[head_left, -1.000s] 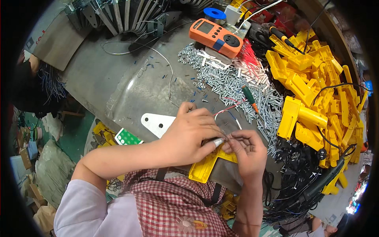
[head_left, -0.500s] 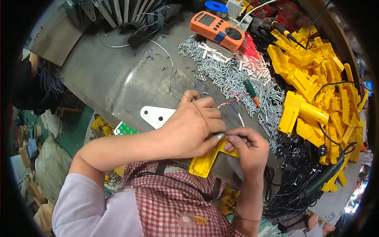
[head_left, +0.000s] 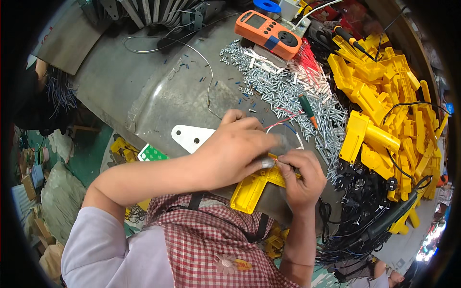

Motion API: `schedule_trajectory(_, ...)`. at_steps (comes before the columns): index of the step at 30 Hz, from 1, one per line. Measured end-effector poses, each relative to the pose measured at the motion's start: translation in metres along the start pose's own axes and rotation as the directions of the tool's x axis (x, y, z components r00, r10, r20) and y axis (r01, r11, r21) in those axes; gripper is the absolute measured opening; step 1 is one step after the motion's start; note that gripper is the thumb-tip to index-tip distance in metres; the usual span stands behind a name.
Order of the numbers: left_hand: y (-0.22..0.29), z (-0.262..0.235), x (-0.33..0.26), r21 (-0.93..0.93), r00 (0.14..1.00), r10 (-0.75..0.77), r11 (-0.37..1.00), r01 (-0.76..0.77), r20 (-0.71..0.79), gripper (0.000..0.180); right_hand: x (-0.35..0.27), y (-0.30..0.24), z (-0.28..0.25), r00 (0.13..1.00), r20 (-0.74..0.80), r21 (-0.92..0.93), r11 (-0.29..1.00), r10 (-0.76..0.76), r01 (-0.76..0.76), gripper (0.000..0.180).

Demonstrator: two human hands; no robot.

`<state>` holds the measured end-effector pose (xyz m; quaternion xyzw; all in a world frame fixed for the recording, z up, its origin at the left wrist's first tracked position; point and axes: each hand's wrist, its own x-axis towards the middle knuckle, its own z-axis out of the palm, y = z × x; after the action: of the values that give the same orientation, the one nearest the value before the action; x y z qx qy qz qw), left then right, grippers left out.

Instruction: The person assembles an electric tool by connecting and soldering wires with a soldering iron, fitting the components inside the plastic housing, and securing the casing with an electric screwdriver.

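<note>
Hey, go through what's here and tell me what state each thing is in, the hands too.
Left hand: fingers bent, grip unclear.
Right hand: fingers bent, grip unclear.
Yellow housing: open side up, partly covered by the hands.
White plate: lying flat, partly hidden.
Screws: loose, heaped.
Green-and-orange tool: lying on the screws.
Orange meter: screen uncovered, reading unclear.

The yellow housing [head_left: 248, 196] looks smooth plastic, the screws [head_left: 281, 93] shiny metal, the apron [head_left: 197, 245] matt cloth.

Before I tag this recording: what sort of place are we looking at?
Probably a small assembly workshop: a grey worktop carries a heap of loose screws, a pile of yellow plastic parts and an orange meter.
</note>
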<state>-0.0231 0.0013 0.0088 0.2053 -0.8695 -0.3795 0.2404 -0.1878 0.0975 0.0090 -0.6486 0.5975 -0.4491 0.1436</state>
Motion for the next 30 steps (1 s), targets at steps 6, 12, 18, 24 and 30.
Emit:
schedule_trajectory(6,0.000,0.006,-0.006,0.292,0.955,0.254,0.935,-0.202,-0.153,0.022,-0.003,-0.006,0.009,0.851,-0.008,0.701,0.610,0.525,-0.370,0.009)
schedule_trajectory(12,-0.002,0.005,-0.004,-0.029,0.991,-0.025,0.999,0.022,-0.128,0.015,-0.003,0.004,0.002,0.898,0.045,0.520,0.757,0.439,-0.396,0.014)
schedule_trajectory(18,-0.002,0.006,-0.003,-0.070,0.988,-0.084,0.995,0.076,-0.128,0.015,-0.004,0.000,0.001,0.904,0.097,0.436,0.798,0.417,-0.415,0.012)
schedule_trajectory(24,0.000,0.006,-0.003,-0.040,0.990,-0.087,0.996,0.083,-0.111,0.015,-0.003,-0.002,0.000,0.954,0.046,0.307,0.904,0.298,-0.297,0.010)
schedule_trajectory(30,0.005,0.012,-0.003,-0.027,0.943,-0.066,0.998,0.060,-0.326,0.030,-0.004,0.001,0.004,0.938,0.047,0.383,0.861,0.343,-0.334,0.007)
